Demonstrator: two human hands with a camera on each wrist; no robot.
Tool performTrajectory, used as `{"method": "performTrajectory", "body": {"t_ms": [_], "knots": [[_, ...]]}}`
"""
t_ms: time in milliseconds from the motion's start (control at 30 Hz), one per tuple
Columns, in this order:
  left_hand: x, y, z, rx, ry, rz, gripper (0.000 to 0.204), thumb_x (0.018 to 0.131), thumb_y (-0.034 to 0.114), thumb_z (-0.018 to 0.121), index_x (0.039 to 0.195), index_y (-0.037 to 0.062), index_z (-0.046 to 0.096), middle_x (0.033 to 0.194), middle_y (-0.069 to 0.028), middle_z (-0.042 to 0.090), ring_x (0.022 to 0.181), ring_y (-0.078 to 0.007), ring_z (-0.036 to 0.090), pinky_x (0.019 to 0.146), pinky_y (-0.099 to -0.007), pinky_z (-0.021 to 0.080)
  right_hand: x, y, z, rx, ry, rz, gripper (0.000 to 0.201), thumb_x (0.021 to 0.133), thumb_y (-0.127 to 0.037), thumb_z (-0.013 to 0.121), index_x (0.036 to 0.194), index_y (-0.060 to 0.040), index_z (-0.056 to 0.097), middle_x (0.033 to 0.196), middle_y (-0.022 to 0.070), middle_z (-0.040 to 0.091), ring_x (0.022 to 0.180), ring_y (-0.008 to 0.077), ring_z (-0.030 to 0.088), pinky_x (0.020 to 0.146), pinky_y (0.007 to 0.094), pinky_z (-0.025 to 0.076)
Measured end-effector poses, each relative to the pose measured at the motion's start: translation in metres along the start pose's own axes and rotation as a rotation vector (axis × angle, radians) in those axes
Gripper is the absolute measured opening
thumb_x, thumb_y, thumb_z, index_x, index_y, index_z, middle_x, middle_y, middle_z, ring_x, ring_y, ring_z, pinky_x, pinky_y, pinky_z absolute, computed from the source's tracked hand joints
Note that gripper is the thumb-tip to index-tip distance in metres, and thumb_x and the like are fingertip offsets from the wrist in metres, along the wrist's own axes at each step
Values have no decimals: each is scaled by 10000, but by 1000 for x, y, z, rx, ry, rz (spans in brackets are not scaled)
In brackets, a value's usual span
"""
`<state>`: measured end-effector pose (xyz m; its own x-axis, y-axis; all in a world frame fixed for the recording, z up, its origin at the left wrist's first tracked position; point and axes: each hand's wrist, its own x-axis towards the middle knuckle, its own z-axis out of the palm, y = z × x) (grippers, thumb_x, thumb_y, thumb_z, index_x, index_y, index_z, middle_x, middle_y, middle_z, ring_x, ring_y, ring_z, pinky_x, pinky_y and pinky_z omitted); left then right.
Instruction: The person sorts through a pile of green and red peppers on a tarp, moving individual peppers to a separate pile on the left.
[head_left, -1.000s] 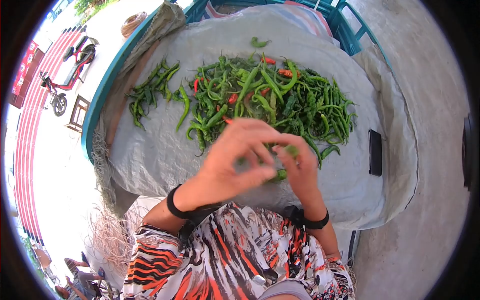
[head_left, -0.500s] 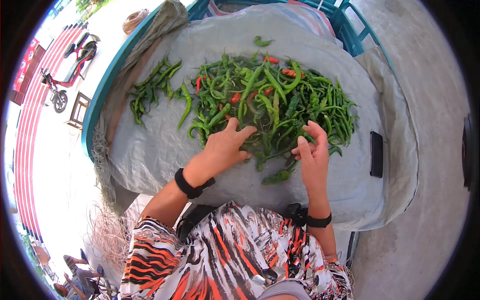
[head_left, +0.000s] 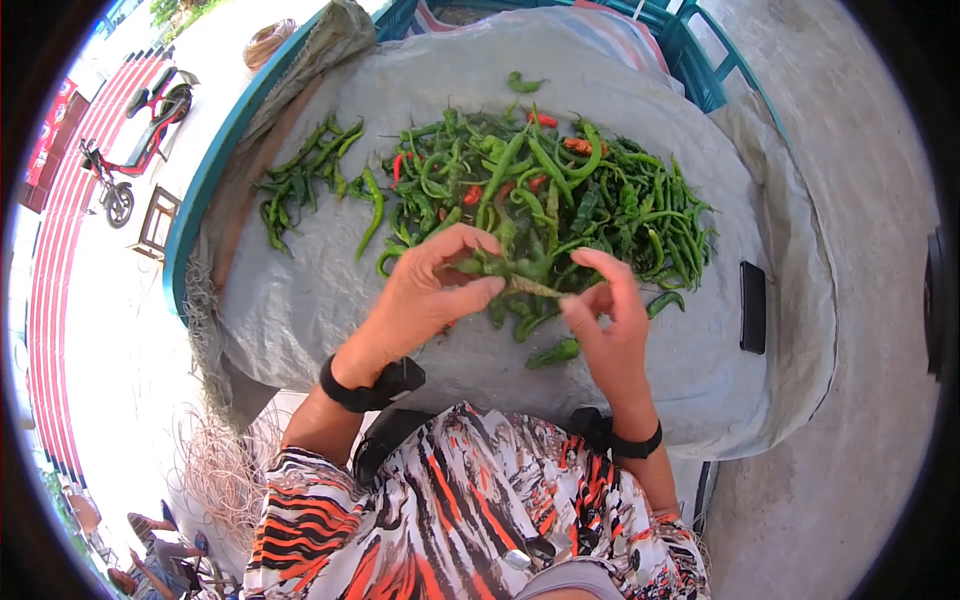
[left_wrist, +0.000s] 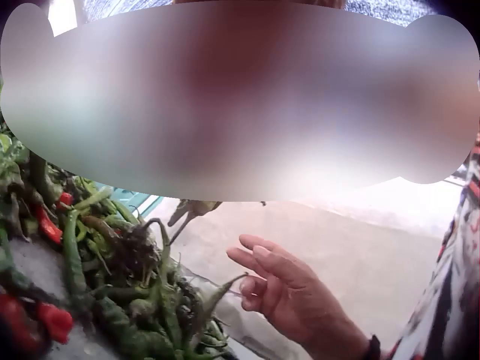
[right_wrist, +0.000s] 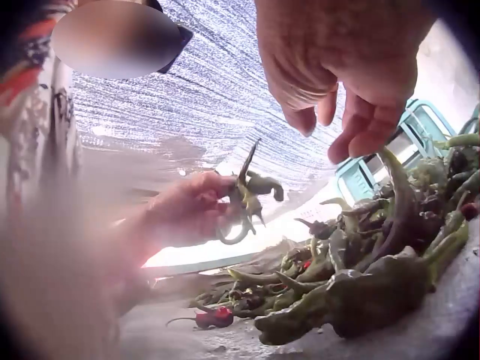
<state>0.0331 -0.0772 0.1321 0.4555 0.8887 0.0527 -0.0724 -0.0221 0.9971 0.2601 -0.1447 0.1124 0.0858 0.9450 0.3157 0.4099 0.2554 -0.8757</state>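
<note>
My left hand (head_left: 415, 290) grips several green chili peppers (head_left: 505, 268) over the near side of the pile, thumb and fingers round them. In the right wrist view this left hand (right_wrist: 184, 214) shows the curled peppers (right_wrist: 247, 196) sticking out past its fingertips. A pale, thin pepper (head_left: 530, 287) stretches from the bunch toward my right hand (head_left: 612, 325), which pinches its end with thumb and fingertips. The index finger stays raised. Below them spreads the pile of chili peppers (head_left: 640, 205), mostly green with some red ones (head_left: 472, 196).
A smaller group of green peppers (head_left: 305, 180) lies left on the grey sheet (head_left: 300, 320). One loose pepper (head_left: 556, 353) is at the front. A black phone (head_left: 752, 307) rests on the right, and teal rails (head_left: 225, 160) border the sheet. A scooter (head_left: 140, 140) stands beyond.
Both hands have come down from close together over the sheet to the pile. The left hand has lifted several peppers from its front, and the right hand has moved in to one pepper's end.
</note>
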Motion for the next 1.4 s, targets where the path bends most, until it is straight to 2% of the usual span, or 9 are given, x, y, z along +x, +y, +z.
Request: {"method": "performTrajectory", "body": {"t_ms": [267, 467, 600, 833, 867, 1067, 1133, 1233, 1400], "knots": [[-4, -18, 0, -201, -120, -120, 271, 914, 62, 718, 1161, 28, 609, 1006, -2, 627, 850, -83, 630, 733, -250, 543, 0, 0, 11, 113, -80, -1, 367, 866, 1, 689, 1225, -37, 627, 1223, 115, 614, 818, 163, 661, 725, 276, 525], [-4, -22, 1, -241, -75, -181, 252, 935, 75, 690, 1163, 24, 597, 992, -42, 649, 759, -102, 662, 634, -249, 562, 1, 1, 20, -19, -188, -45, 341, 864, 39, 676, 1195, -29, 630, 1033, 58, 624, 810, 113, 621, 728, 255, 518], [-1, -28, -14, -146, 47, -264, 181, 964, 80, 631, 1130, 27, 585, 922, -60, 675, 695, -120, 662, 620, -248, 551, 0, -2, 13, -63, -90, 40, 348, 851, 7, 677, 1193, -43, 639, 1049, 88, 637, 793, 166, 630, 716, 282, 514], [-5, -30, -17, -90, 62, -115, 197, 954, 80, 646, 1138, 28, 597, 1044, -42, 661, 803, -101, 652, 685, -239, 540, -2, 6, 7, -157, 98, -45, 377, 832, 1, 687, 1200, -61, 635, 1056, 86, 638, 767, 161, 617, 696, 289, 513], [-5, -25, -17, -42, 98, -123, 217, 945, 75, 656, 1149, 30, 600, 1066, -36, 654, 803, -92, 643, 681, -238, 531, -1, 6, 5, -193, 123, -84, 385, 828, -3, 692, 1202, -72, 635, 1057, 85, 637, 761, 160, 615, 691, 293, 513], [-4, -21, -48, 659, 352, 0, 366, 865, 88, 719, 1214, 62, 609, 1098, -57, 637, 774, -119, 610, 669, -285, 493, -18, -17, -27, -603, -593, 271, 347, 781, -60, 734, 1112, -121, 651, 1108, 62, 621, 880, 219, 651, 732, 343, 529], [-2, -29, -52, 991, 390, 43, 401, 839, 120, 734, 1217, 80, 608, 1080, -85, 633, 781, -181, 624, 686, -337, 497, -25, -9, -22, -632, -579, 190, 319, 777, -82, 727, 1084, -135, 658, 1100, 70, 615, 909, 263, 649, 760, 378, 529], [-4, -44, -51, 1119, 258, -24, 397, 833, 170, 725, 1205, 97, 608, 1054, -128, 618, 842, -286, 634, 733, -410, 503, -33, 10, -15, -674, -540, 101, 304, 773, -90, 715, 1068, -142, 660, 1073, 81, 608, 921, 305, 648, 786, 414, 526], [-1, -49, -51, 1126, 253, -12, 321, 871, 164, 688, 1178, 106, 615, 1037, -131, 631, 851, -328, 636, 744, -439, 499, -28, 1, -23, -617, -564, 156, 341, 792, -80, 702, 1124, -136, 649, 1104, 78, 605, 906, 294, 647, 777, 390, 532]]}}
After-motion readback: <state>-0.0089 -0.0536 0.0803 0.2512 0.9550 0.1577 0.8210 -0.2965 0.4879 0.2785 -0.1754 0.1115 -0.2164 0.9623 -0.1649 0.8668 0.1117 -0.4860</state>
